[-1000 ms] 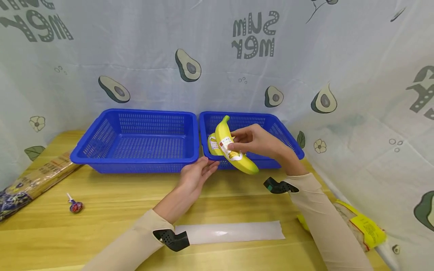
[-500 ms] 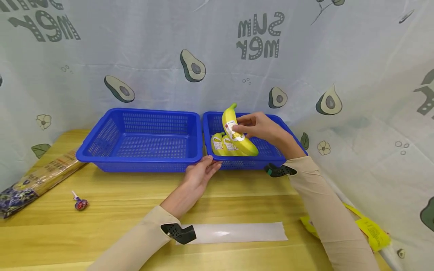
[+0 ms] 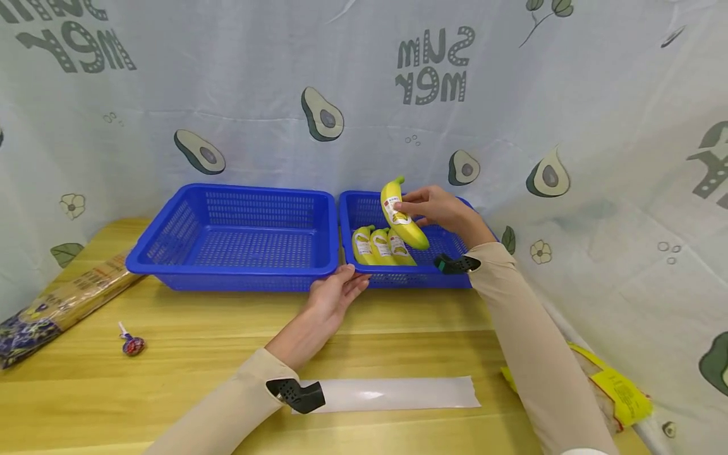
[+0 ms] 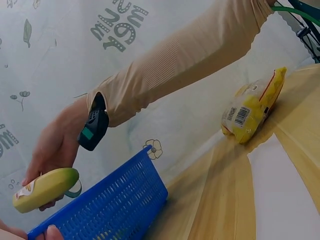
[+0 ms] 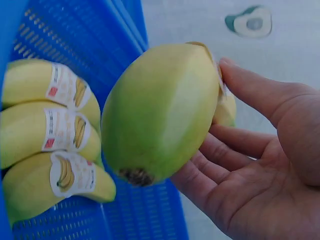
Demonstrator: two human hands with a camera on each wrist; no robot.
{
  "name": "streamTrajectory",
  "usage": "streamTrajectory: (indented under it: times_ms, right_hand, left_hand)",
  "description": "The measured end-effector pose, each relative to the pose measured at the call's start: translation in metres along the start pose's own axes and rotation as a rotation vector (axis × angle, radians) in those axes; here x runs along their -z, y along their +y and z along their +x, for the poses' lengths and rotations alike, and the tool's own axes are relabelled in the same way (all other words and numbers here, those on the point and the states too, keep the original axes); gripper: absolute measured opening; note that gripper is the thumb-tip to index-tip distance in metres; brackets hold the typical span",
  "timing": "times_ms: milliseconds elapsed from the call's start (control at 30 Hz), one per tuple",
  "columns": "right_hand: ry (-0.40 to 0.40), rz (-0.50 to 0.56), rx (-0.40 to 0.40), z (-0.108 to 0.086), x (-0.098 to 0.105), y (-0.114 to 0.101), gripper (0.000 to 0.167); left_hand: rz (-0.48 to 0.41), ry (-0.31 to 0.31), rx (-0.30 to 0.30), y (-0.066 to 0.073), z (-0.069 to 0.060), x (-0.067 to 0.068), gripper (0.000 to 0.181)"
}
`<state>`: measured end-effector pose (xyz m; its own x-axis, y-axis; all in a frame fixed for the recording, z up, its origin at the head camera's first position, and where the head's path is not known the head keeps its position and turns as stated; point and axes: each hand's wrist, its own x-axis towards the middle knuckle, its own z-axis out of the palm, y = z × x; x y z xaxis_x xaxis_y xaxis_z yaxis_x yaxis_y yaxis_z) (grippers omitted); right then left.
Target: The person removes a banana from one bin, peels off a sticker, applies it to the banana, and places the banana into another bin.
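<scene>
My right hand [image 3: 442, 210] pinches a yellow banana [image 3: 402, 220] with a paper label, thumb on the label side, above the right blue basket [image 3: 423, 279]. The banana tilts, its green tip down toward me; in the right wrist view that tip [image 5: 155, 115] faces the camera. Below it three labelled bananas [image 3: 380, 248] lie side by side at the left end of this basket. My left hand [image 3: 328, 296] grips the basket's front left corner, thumb at the rim. In the left wrist view a fingertip [image 4: 53, 233] shows against the rim.
A larger blue basket [image 3: 233, 270] stands directly left. On the wooden table [image 3: 193, 392] are a long brown package [image 3: 79, 291], a wrapped lollipop [image 3: 133, 345] and a white strip [image 3: 392, 395]. A yellow bag [image 4: 252, 110] lies at the right; a curtain [image 3: 244, 76] hangs behind.
My right hand has raised the banana from near the basket's front rim, then moved it slightly right, uncovering the bananas below. My left hand has kept its hold on the corner.
</scene>
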<state>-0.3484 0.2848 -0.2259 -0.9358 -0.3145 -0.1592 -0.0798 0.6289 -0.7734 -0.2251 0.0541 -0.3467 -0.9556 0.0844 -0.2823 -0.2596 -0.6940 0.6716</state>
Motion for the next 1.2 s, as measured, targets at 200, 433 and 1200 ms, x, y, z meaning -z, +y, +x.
streamTrajectory:
  times_ms: [200, 433, 1200]
  right_hand:
    - [0.025, 0.005, -0.078, 0.014, 0.006, 0.017, 0.064]
    - [0.013, 0.073, -0.200, 0.024, 0.011, 0.045, 0.075]
    - [-0.098, 0.021, -0.324, 0.034, 0.022, 0.077, 0.039]
  left_hand:
    - [0.009, -0.012, 0.008, 0.001, 0.001, 0.001, 0.012]
    - [0.021, -0.006, 0.034, -0.001, 0.001, -0.001, 0.011]
    - [0.053, -0.009, 0.024, 0.004, 0.002, 0.003, 0.009]
